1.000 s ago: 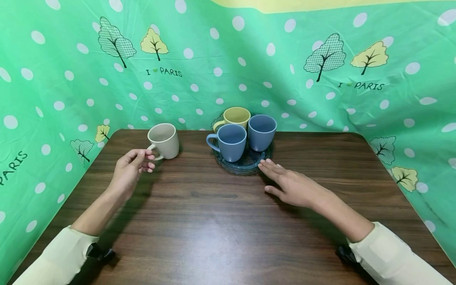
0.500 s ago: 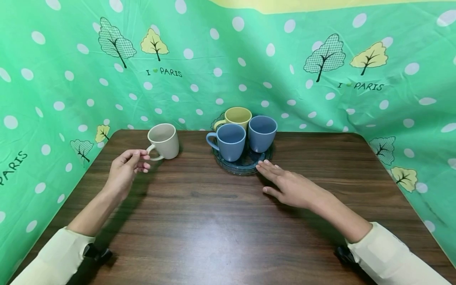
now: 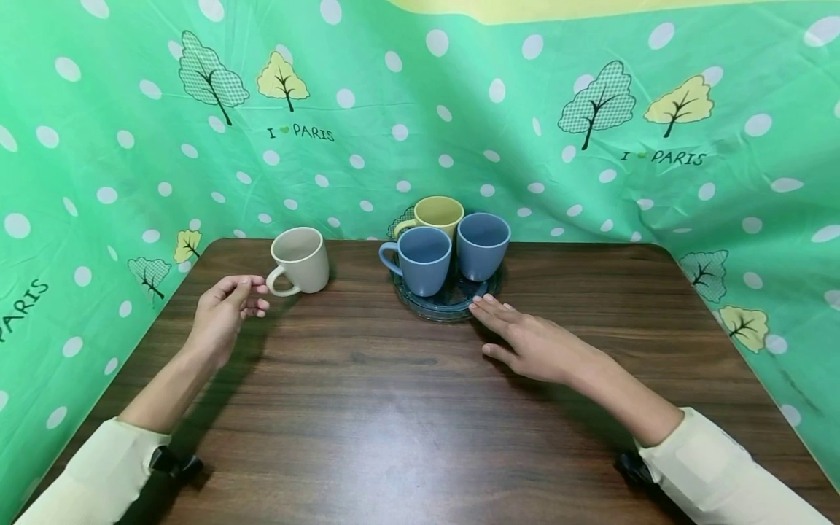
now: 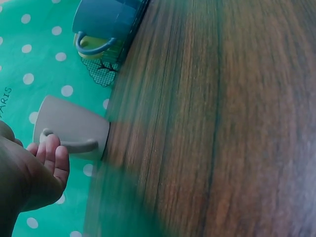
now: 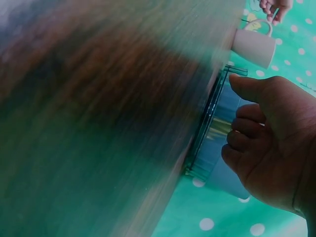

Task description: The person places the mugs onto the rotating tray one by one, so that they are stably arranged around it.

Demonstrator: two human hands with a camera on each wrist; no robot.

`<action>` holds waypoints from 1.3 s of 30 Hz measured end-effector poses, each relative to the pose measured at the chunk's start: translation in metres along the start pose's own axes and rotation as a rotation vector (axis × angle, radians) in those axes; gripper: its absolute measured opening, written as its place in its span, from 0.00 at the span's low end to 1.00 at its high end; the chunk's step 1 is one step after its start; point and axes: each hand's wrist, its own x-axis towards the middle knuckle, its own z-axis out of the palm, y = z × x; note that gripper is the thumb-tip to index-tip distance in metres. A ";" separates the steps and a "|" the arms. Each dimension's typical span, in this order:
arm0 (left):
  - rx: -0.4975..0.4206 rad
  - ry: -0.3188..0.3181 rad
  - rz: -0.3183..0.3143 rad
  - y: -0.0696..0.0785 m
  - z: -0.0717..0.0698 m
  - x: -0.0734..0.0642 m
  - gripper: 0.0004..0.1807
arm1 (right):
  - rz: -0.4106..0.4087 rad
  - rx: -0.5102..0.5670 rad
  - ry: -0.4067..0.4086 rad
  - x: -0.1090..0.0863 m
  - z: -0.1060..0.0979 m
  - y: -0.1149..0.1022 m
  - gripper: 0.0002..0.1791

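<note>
A beige mug [image 3: 302, 259] stands upright on the wooden table, its handle toward my left hand [image 3: 223, 313]. The left fingertips are right at the outer edge of that handle, fingers loosely bent and not wrapped round it. In the middle back, a round dark glass tray [image 3: 440, 312] bears a blue mug [image 3: 425, 266] with its handle to the left, a second blue mug [image 3: 483, 248] and a yellow mug [image 3: 438, 213] partly hidden behind them. My right hand [image 3: 541, 344] is flat, palm down, fingertips at the tray's front right rim.
The brown wooden table [image 3: 394, 423] ends at the back against a green polka-dot cloth [image 3: 367, 87] printed with trees, which also hangs along both sides. A black strap device [image 3: 176, 465] sits at the left cuff, another [image 3: 633, 468] at the right.
My left hand has let go of the beige mug's handle and drawn back slightly left; the mug stays put. The right hand has shifted a little left along the tray rim.
</note>
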 end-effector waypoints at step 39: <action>0.023 -0.046 -0.062 -0.005 0.001 0.012 0.10 | -0.022 0.014 -0.004 0.004 0.004 -0.015 0.39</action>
